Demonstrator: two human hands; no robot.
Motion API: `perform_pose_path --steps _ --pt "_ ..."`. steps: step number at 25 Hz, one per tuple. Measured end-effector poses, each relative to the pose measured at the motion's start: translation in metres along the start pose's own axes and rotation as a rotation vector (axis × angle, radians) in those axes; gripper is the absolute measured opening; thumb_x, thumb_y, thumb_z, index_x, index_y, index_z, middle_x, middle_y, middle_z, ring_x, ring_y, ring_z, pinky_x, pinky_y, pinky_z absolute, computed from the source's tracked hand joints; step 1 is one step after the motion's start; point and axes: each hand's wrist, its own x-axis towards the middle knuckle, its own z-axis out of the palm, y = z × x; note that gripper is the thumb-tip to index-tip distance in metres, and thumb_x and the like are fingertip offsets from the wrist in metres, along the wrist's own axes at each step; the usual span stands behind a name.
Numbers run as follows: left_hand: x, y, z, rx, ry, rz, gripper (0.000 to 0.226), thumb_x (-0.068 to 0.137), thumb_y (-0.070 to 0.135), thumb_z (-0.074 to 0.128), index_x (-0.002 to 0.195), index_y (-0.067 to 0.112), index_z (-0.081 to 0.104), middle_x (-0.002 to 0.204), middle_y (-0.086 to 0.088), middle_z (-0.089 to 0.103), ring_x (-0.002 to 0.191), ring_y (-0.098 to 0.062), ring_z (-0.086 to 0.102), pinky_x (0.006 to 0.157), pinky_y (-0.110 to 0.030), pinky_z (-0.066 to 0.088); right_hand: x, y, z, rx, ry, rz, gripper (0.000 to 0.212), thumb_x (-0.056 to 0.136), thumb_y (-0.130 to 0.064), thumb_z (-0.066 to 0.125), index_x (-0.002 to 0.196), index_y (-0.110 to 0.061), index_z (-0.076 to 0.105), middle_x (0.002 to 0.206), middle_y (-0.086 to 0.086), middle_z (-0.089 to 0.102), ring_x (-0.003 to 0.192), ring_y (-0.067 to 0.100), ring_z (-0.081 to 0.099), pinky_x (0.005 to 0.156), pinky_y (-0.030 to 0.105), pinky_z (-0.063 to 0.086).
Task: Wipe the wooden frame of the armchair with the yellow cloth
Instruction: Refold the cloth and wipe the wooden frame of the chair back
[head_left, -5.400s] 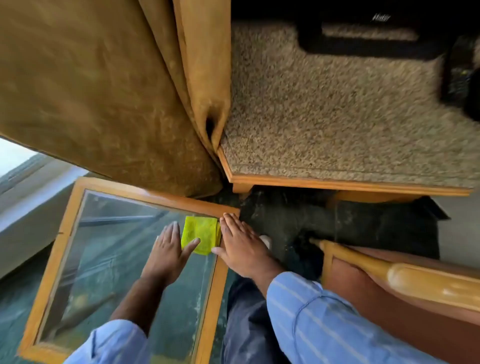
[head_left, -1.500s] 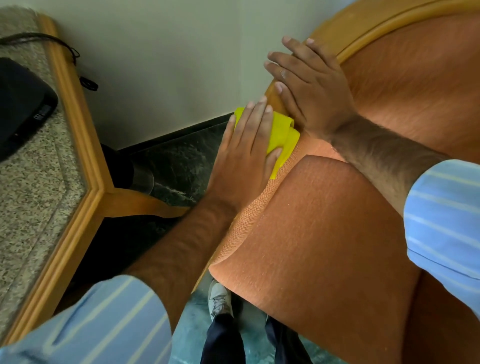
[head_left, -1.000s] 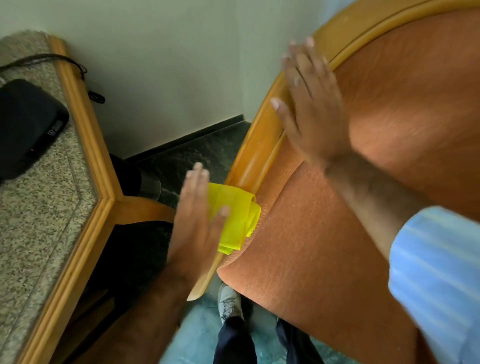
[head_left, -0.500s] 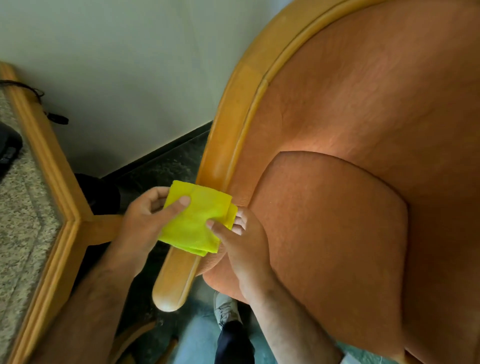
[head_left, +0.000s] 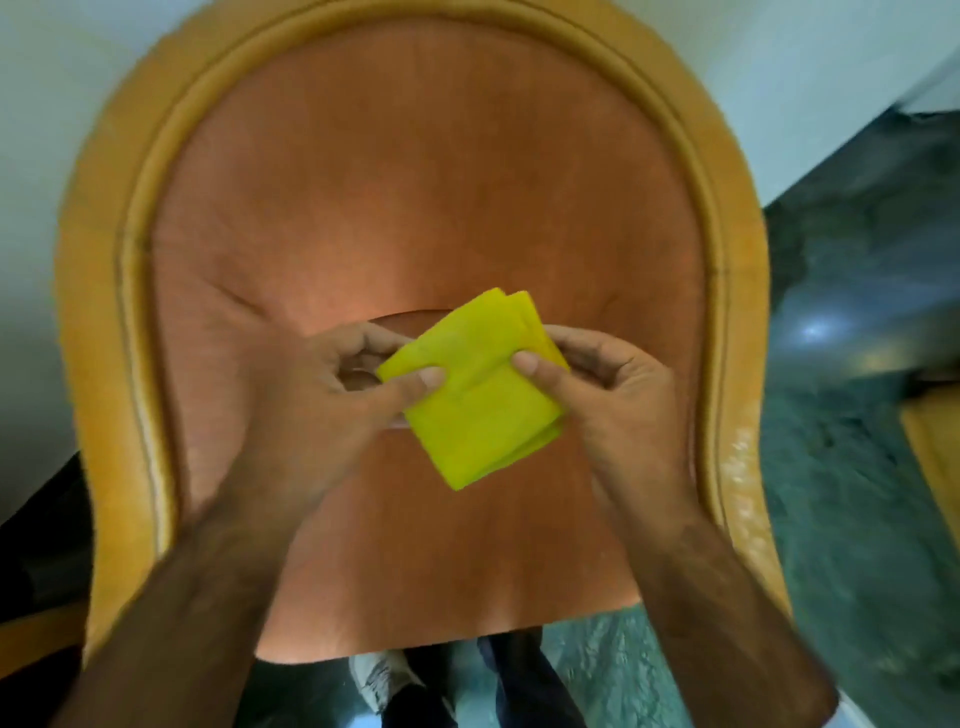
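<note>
yellow cloth (head_left: 480, 395) btwn left hand (head_left: 332, 395), right hand (head_left: 608, 389)

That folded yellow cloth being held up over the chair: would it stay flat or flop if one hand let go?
The folded yellow cloth probably flops: its layered edges already splay at the corners. It looks light, since the left hand and right hand pinch it with fingertips alone.

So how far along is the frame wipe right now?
Done: cannot tell; nothing on the frame shows which parts were wiped, though pale smears show low on its right side. In hand: the left hand and right hand pinch the folded cloth over the seat, off the wood. Left: putting the cloth back on the frame and wiping around the arch.
</note>
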Motion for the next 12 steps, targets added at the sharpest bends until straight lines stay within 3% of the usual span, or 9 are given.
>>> perform_pose_path --steps 2,4,8,12 --pt "0.017 0.006 0.054 0.080 -0.066 0.037 0.017 0.082 0.007 0.087 0.091 0.017 0.078 0.087 -0.015 0.079 0.079 -0.032 0.078 0.066 -0.043 0.069 0.004 -0.008 -0.051 0.013 0.093 -0.025 0.026 0.083 -0.001 0.081 0.109 -0.005 0.079 0.102 0.008 0.084 0.099 0.024 0.080 0.084 0.035 0.064" --pt "0.029 0.008 0.103 0.147 -0.126 0.073 0.016 0.079 0.017 0.089 0.091 0.022 0.079 0.089 -0.014 0.081 0.083 -0.037 0.078 0.072 -0.053 0.068 0.003 -0.009 -0.098 0.033 0.176 -0.027 0.024 0.083 -0.007 0.081 0.106 -0.012 0.081 0.099 0.002 0.085 0.095 0.014 0.080 0.078 0.025 0.064" --pt "0.045 -0.003 0.193 0.267 -0.267 0.098 0.025 0.078 0.035 0.077 0.102 0.028 0.080 0.104 -0.010 0.078 0.093 -0.031 0.077 0.084 -0.054 0.065 0.003 0.009 -0.184 0.014 0.355 -0.023 0.031 0.075 -0.023 0.085 0.105 -0.019 0.082 0.103 0.001 0.084 0.098 0.014 0.079 0.080 0.021 0.062" --pt "0.051 -0.020 0.256 0.459 -0.265 0.216 0.022 0.082 0.030 0.083 0.102 0.020 0.081 0.094 -0.001 0.079 0.083 -0.021 0.075 0.077 -0.047 0.065 0.015 0.038 -0.235 -0.065 0.488 -0.033 0.021 0.084 -0.008 0.083 0.100 -0.022 0.081 0.092 -0.011 0.084 0.087 0.003 0.078 0.073 0.013 0.058"
